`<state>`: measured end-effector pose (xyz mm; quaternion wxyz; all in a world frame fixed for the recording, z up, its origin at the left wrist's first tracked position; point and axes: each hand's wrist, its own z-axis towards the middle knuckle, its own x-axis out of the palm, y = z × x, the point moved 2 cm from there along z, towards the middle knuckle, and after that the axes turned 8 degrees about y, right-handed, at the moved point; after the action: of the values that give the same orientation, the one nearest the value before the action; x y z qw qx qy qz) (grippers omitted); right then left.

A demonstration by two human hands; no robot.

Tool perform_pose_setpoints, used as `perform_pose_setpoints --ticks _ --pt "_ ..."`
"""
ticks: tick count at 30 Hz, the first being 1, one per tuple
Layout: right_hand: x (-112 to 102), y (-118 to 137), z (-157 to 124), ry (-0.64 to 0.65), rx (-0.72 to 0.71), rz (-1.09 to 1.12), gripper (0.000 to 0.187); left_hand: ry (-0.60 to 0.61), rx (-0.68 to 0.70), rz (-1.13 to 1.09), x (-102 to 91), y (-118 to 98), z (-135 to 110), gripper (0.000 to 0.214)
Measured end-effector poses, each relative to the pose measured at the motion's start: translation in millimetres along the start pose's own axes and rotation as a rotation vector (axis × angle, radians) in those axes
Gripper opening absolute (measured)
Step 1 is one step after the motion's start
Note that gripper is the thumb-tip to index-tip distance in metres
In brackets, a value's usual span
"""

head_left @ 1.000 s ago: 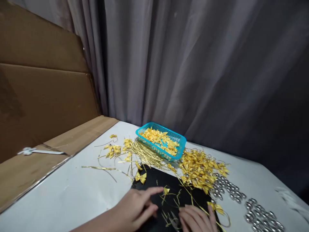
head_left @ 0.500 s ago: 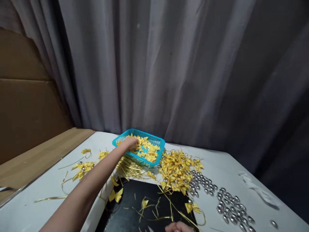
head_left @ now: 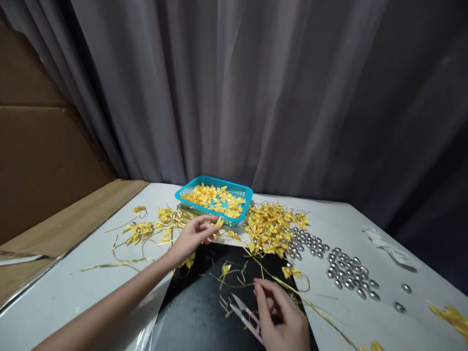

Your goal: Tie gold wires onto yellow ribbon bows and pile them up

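1. The left hand [head_left: 196, 237] pinches a small yellow fabric bow [head_left: 220, 222] at its fingertips, before the turquoise plastic mesh basket [head_left: 247, 200] of matching bows [head_left: 210, 194].
2. The right hand [head_left: 283, 314] pinches a thin gold strand [head_left: 246, 285] above the flat black mat [head_left: 190, 312].
3. Pink-handled metal snips [head_left: 243, 313] lie just beside the right hand.
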<state>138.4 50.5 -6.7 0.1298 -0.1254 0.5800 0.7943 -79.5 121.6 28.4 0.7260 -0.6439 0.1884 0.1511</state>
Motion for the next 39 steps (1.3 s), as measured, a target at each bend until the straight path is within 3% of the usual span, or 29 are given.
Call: perform_pose_setpoints --ticks 2,3,6,10,13,15,18,21,30,39 --pt "-2 0 3 0.079 -0.043 -0.063 0.027 0.042 -0.034 -0.125 28.8 6 -35 0.039" --pt "-4 0 4 0.109 -0.063 -0.085 0.026 0.069 -0.078 -0.290 40.6 8 -50 0.038" --pt "-6 -1 6 0.143 -0.088 -0.124 0.025 0.139 -0.125 -0.559 60.4 8 -78 0.040" --pt "-4 -4 9 0.319 -0.080 -0.239 0.036 0.266 -0.174 -0.659 64.1 1 -87 0.032" --pt "-1 -4 10 0.529 -0.153 -0.439 0.029 0.324 -0.138 -0.619 64.6 -1 -89 0.030" --pt "-2 1 9 0.550 -0.221 -0.534 0.026 0.333 -0.109 -0.604 65.7 -1 -92 0.032" --pt "-7 11 7 0.485 -0.338 -0.462 0.028 0.362 -0.085 -0.607 67.3 -1 -95 0.029" --pt "-8 19 5 0.592 -0.452 -0.321 0.024 0.399 -0.067 -0.602 67.1 -3 -97 0.025" --pt "-8 12 11 0.773 -0.321 -0.284 0.011 0.436 -0.027 -0.418 65.6 -4 -98 0.018" --pt "-8 13 9 0.842 -0.247 -0.419 0.013 0.351 0.193 0.255 54.7 -9 -100 0.018"
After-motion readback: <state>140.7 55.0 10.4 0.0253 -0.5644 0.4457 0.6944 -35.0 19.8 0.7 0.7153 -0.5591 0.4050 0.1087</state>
